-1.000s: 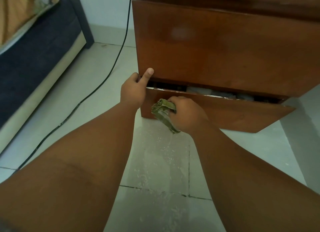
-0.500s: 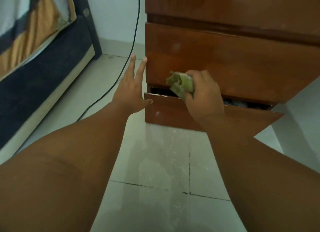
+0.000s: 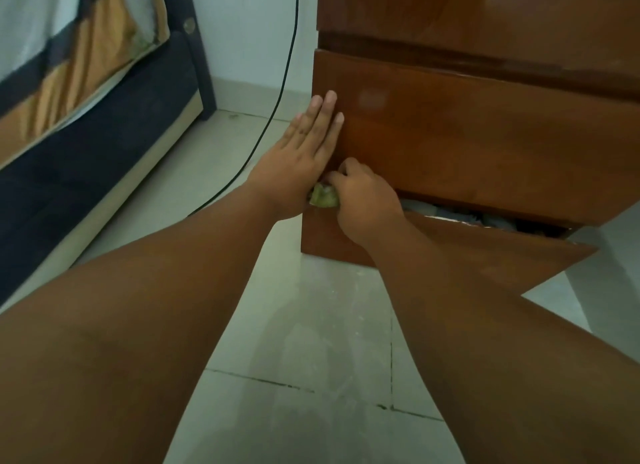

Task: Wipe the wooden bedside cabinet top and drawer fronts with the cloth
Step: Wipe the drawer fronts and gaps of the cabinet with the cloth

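Observation:
The wooden bedside cabinet (image 3: 485, 145) fills the upper right. Its middle drawer front (image 3: 467, 131) is closed. Below it, the bottom drawer (image 3: 485, 256) hangs slightly pulled out, with things showing in the gap. My left hand (image 3: 304, 152) lies flat with fingers together against the left end of the middle drawer front. My right hand (image 3: 363, 200) is closed around a bunched green cloth (image 3: 323, 197) at the top left corner of the bottom drawer. Most of the cloth is hidden by my fingers.
A black cable (image 3: 277, 93) runs down the wall and across the tiled floor (image 3: 311, 342) left of the cabinet. A bed with a dark base (image 3: 86, 173) and a striped sheet stands at the left. A white wall edge (image 3: 606, 283) is at the right.
My left hand went from the drawer's corner to flat on the middle drawer front. My right hand with the cloth rose to that front, then dropped to the bottom drawer's top left corner.

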